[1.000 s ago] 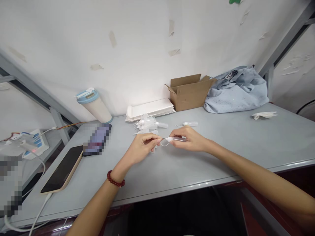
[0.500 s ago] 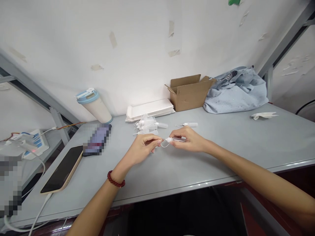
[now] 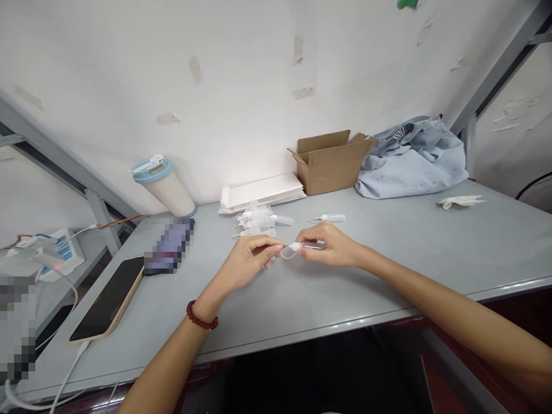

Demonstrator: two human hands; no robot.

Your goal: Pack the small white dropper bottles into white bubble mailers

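My right hand [image 3: 332, 247] pinches a small clear dropper bottle [image 3: 311, 245] held sideways, its white tip pointing left. My left hand [image 3: 250, 261] is closed in a pinch on the bottle's small white cap [image 3: 280, 248], which hangs from the bottle by a thin tether loop. Both hands hover just above the grey table [image 3: 388, 270]. Behind them lies a pile of similar small bottles [image 3: 259, 219], and one more single bottle [image 3: 330, 218] lies to its right.
A stack of white sheets [image 3: 263, 191], an open cardboard box [image 3: 330, 162] and a blue-grey cloth bag [image 3: 411, 158] line the wall. A tumbler [image 3: 164, 185], two phones [image 3: 107, 299] and a power strip [image 3: 56, 253] sit at left. A crumpled tissue [image 3: 459, 201] lies far right.
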